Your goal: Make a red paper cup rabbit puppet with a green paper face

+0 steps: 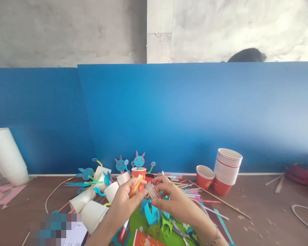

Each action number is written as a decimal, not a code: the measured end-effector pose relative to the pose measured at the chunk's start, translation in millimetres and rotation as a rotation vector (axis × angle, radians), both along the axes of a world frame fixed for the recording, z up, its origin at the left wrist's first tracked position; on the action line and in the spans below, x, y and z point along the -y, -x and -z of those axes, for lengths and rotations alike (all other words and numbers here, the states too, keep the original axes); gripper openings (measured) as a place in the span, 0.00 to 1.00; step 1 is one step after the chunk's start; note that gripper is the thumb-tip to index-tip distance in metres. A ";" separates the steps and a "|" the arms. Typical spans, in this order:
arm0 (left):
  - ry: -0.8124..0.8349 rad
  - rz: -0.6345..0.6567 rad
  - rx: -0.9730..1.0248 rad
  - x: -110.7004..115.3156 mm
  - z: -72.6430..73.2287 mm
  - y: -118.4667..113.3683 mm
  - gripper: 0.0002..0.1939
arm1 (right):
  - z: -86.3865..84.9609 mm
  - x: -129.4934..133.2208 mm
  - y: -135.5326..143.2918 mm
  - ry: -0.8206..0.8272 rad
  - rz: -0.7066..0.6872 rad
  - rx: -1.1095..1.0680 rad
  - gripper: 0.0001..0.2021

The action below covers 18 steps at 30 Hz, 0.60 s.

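Observation:
My left hand point(125, 201) is closed around a short yellow straw piece point(136, 185) with a pale tip. Opposite it, my right hand point(170, 198) pinches a small clear, whitish striped piece point(152, 190); its kind is hard to make out. The hands nearly meet above the table's front middle. Just behind them stands a red paper cup point(139, 169), partly hidden, topped by a blue paper animal head point(139, 161). Below lie blue paper cutouts point(152, 212), green paper point(141, 224), scissors point(181, 234) and a red paper cup point(146, 239).
White paper cups point(92, 215) with blue paper animals lie to the left, near a phone point(73, 234). Right of the hands are loose straws point(215, 210), a wooden stick point(231, 204), a single red cup point(204, 176) and a cup stack point(227, 171). A blue panel point(182, 116) rises behind.

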State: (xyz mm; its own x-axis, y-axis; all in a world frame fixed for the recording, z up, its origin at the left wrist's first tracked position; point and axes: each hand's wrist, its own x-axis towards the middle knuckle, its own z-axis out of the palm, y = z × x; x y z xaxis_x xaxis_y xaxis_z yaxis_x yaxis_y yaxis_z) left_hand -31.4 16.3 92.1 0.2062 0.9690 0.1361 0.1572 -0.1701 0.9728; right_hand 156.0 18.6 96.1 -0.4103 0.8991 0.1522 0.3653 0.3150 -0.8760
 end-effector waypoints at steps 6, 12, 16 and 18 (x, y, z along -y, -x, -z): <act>0.037 -0.013 -0.052 2.0 7.9 -5.8 0.13 | -4.7 2.3 3.8 -0.075 0.031 0.080 0.04; 0.012 -0.025 -0.098 0.1 13.9 -5.7 0.12 | -4.6 4.8 7.8 -0.117 0.054 0.125 0.05; -0.032 -0.039 -0.070 1.9 14.0 -7.3 0.16 | -5.2 7.3 9.4 -0.163 0.091 0.174 0.04; -0.061 -0.038 -0.064 3.6 12.3 -8.3 0.17 | -6.6 8.7 10.0 -0.180 0.093 0.185 0.03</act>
State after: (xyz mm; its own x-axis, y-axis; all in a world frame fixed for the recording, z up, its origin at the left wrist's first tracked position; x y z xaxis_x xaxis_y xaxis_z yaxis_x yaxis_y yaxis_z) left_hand -23.1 12.7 79.8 0.1794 0.9667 0.1826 0.2265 -0.2213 0.9485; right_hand 146.1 9.9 102.6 -0.3626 0.8997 0.2432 0.5485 0.4170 -0.7247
